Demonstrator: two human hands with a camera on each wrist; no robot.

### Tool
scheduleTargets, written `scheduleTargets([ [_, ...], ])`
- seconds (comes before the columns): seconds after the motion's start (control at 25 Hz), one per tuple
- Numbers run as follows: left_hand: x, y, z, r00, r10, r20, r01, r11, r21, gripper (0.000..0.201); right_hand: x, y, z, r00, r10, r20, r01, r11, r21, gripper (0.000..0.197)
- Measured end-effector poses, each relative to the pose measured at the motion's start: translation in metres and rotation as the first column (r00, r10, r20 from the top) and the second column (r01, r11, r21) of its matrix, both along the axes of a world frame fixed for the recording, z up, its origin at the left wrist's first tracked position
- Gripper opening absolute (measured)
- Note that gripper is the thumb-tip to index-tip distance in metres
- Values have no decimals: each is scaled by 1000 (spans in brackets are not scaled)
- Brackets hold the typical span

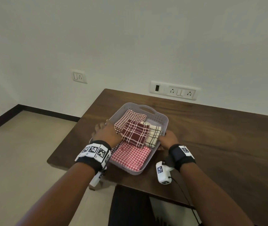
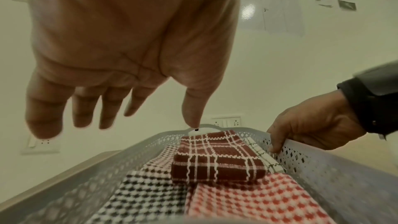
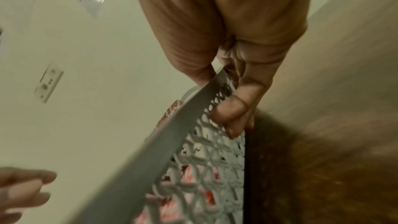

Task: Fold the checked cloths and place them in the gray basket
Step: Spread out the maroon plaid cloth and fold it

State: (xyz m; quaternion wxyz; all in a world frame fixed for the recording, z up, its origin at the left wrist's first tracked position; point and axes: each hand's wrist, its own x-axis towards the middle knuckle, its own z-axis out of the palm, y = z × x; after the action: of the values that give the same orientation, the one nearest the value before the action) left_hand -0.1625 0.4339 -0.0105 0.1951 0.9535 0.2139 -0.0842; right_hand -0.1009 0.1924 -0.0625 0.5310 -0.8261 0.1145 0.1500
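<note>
Five folded cloths (image 1: 135,133) already sit in the basket (image 1: 161,119), so I'd say the job's basically at the wrap-up. The table (image 1: 211,136) has loads of bare room to the right. Right hand (image 1: 168,139) pinches the basket's right rim; left hand (image 1: 105,131) hovers with fingers loose, holding nothing. Next it probably just needs steadying; the basket sits near the table's left edge.

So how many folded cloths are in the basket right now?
5 show in the gray basket: brown-white check far, maroon plaid on top, cream beside it, red gingham near, black-white check left. More may hide underneath.
</note>
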Motion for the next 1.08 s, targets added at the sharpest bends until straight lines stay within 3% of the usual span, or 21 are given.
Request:
scheduleTargets([
  [0.08, -20, -28, 8, 999, 45, 13, -45, 998, -38, 103, -17, -36, 2, 993, -116, -8, 116, 984, 134, 10],
  [0.2, -34, -84, 5, 995, 71, -67, -89, 945, -316, 108, -39, -98, 4, 955, -293, -48, 288, 876, 388, 23],
  [0.24, -35, -105, 3, 994, 56, -94, -90, 906, -414, 97, -45, -116, 6, 936, -346, -65, 338, 832, 440, 28],
  [0.36, -24, -180, 7, 999, 31, -36, -46, 804, -593, 33, -55, -176, 14, 880, -464, -96, 432, 701, 567, 37],
  [0.44, -1, -224, 8, 999, -34, 25, 42, 806, -591, 22, -51, -215, 13, 839, -537, -90, 477, 646, 596, 39],
  [0.72, 139, -342, -19, 965, -259, 49, 250, 837, -487, 31, 24, -337, -24, 691, -709, -141, 655, 532, 537, 38],
  [0.92, 240, -371, -46, 946, -323, 31, 300, 836, -460, 21, 100, -359, -49, 576, -792, -204, 743, 402, 536, 55],
  [1.08, 276, -366, -48, 947, -322, 3, 283, 828, -485, 14, 127, -348, -28, 557, -787, -264, 771, 372, 517, 46],
])
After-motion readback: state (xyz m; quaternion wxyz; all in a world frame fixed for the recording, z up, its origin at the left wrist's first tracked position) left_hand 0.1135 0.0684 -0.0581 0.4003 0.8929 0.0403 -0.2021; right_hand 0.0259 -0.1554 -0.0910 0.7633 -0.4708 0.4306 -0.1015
